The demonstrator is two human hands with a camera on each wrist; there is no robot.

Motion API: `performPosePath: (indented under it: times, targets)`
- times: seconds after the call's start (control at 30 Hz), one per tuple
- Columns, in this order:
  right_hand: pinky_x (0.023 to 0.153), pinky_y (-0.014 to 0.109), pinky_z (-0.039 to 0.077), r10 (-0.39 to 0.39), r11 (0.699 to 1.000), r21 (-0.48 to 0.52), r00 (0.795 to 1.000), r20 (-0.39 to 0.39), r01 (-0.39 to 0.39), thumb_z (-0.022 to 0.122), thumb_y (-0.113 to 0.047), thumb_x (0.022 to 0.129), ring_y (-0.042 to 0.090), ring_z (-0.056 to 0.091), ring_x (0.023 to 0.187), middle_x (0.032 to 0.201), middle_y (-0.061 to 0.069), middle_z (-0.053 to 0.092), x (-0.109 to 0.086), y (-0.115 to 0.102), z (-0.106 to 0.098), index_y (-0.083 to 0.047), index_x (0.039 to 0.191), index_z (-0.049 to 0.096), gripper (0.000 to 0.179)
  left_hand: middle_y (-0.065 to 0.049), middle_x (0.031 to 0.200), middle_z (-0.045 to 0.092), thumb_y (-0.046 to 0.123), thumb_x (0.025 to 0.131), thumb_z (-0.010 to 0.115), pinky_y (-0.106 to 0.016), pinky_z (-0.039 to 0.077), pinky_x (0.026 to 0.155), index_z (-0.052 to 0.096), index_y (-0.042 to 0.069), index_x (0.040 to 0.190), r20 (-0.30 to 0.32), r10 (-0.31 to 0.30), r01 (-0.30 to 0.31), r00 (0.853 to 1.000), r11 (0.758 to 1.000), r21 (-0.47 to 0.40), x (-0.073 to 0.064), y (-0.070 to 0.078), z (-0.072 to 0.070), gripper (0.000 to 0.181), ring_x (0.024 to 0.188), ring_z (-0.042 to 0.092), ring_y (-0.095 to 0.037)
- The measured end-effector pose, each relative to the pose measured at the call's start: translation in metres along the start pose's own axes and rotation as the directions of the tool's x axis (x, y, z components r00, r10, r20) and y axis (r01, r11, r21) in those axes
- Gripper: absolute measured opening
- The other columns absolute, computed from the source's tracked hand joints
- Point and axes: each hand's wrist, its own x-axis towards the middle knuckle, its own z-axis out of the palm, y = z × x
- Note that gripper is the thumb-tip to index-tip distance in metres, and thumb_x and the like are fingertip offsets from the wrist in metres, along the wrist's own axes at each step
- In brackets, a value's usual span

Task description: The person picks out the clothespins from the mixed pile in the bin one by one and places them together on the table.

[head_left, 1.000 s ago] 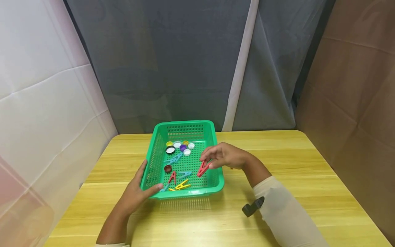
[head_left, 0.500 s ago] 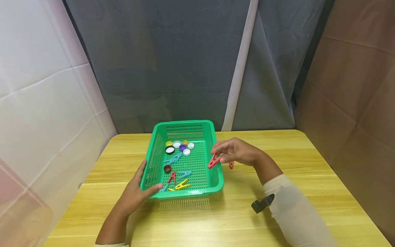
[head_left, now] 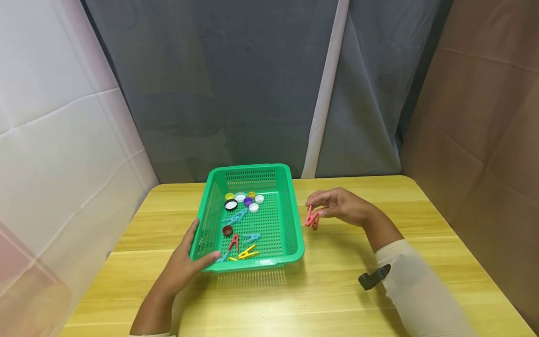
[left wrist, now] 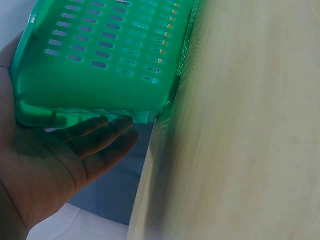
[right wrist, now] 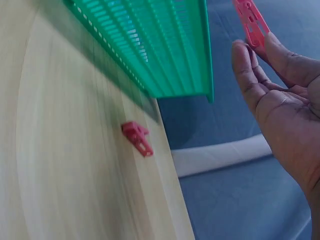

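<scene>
A green plastic basket (head_left: 298,224) stands left of the table's middle. My left hand (head_left: 178,264) grips its near-left corner, thumb over the rim and fingers along the outer wall. Beyond the basket's right side, my right hand (head_left: 343,207) pinches a red clothespin (right wrist: 251,21) by its handle end, held above the table. A second red clothespin (right wrist: 136,137) lies on the wood below; in the head view the held one partly covers it. Inside the basket are a red clothespin (head_left: 234,242), a yellow clothespin (head_left: 248,252) and several blue ones, including a blue clothespin (head_left: 251,238).
Several bottle caps lie in the basket, among them a brown cap (head_left: 227,230), a black-rimmed cap (head_left: 230,204) and a purple cap (head_left: 248,201). The wooden table (head_left: 379,290) ends at a grey curtain (head_left: 236,93). Cloth walls flank both sides.
My right hand has moved right, carrying the red clothespin from over the basket, across its right rim, to above the table. My left hand has stayed at the basket corner.
</scene>
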Motion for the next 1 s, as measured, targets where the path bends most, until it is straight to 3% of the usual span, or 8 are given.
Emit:
performPosePath:
  times: [0.2, 0.33, 0.47, 0.57, 0.83, 1.0]
  targets:
    - [0.118, 0.030, 0.047, 0.042, 0.998, -0.054, 0.998, -0.050, -0.045, 0.064, -0.001, 0.106, 0.013, 0.055, 0.138, 0.145, 0.002, 0.062, -0.011, 0.012, -0.012, 0.000, 0.141, 0.069, 0.035, -0.028, 0.180, 0.021, 0.038, 0.099, 0.080, -0.069, 0.044, 0.117, -0.005, 0.027, 0.178, -0.001, -0.010, 0.010, 1.000, 1.000, -0.013, 0.000, -0.001, 0.001, 0.117, 0.151, 0.047, -0.055]
    - [0.131, 0.059, 0.032, 0.092, 0.991, -0.088, 0.992, -0.091, -0.100, 0.062, -0.005, 0.109, 0.028, 0.044, 0.155, 0.160, 0.016, 0.053, -0.019, 0.024, -0.018, 0.006, 0.146, 0.063, 0.039, -0.027, 0.180, 0.020, 0.037, 0.099, 0.080, -0.068, 0.045, 0.117, -0.005, 0.027, 0.178, 0.002, -0.004, 0.004, 1.000, 1.000, -0.019, 0.000, -0.001, 0.001, 0.116, 0.151, 0.047, -0.055]
    - [0.129, 0.080, 0.011, 0.128, 0.984, -0.110, 0.983, -0.134, -0.143, 0.060, -0.008, 0.110, 0.052, 0.023, 0.165, 0.171, 0.031, 0.038, -0.027, 0.038, -0.024, 0.011, 0.147, 0.057, 0.042, -0.028, 0.180, 0.021, 0.038, 0.100, 0.080, -0.067, 0.046, 0.116, -0.005, 0.026, 0.178, 0.001, 0.014, -0.014, 1.000, 1.000, -0.022, 0.000, -0.001, 0.000, 0.116, 0.151, 0.048, -0.056]
    - [0.128, 0.081, 0.007, 0.149, 0.973, -0.154, 0.976, -0.159, -0.174, 0.058, -0.010, 0.112, 0.057, 0.013, 0.166, 0.174, 0.031, 0.034, -0.032, 0.047, -0.028, 0.013, 0.148, 0.055, 0.043, -0.028, 0.180, 0.022, 0.037, 0.099, 0.080, -0.067, 0.046, 0.116, -0.005, 0.026, 0.178, 0.002, 0.018, -0.018, 1.000, 0.999, -0.027, 0.001, -0.001, 0.000, 0.116, 0.151, 0.048, -0.055]
    - [0.127, 0.082, 0.002, 0.218, 0.923, -0.263, 0.945, -0.243, -0.280, 0.058, -0.015, 0.113, 0.057, 0.005, 0.167, 0.180, 0.027, 0.023, -0.037, 0.064, -0.032, 0.002, 0.150, 0.061, 0.041, -0.026, 0.181, 0.018, 0.038, 0.099, 0.081, -0.068, 0.043, 0.118, -0.006, 0.028, 0.178, 0.003, 0.000, 0.000, 1.000, 1.000, -0.027, 0.001, -0.001, 0.001, 0.118, 0.152, 0.045, -0.055]
    - [0.127, 0.083, -0.001, 0.204, 0.930, -0.245, 0.940, -0.273, -0.273, 0.057, -0.016, 0.114, 0.058, 0.001, 0.167, 0.181, 0.028, 0.018, -0.039, 0.078, -0.032, 0.001, 0.149, 0.063, 0.039, -0.027, 0.180, 0.021, 0.038, 0.099, 0.081, -0.067, 0.045, 0.117, -0.005, 0.027, 0.178, -0.002, 0.002, -0.002, 1.000, 1.000, -0.022, -0.001, 0.000, 0.001, 0.117, 0.150, 0.049, -0.054]
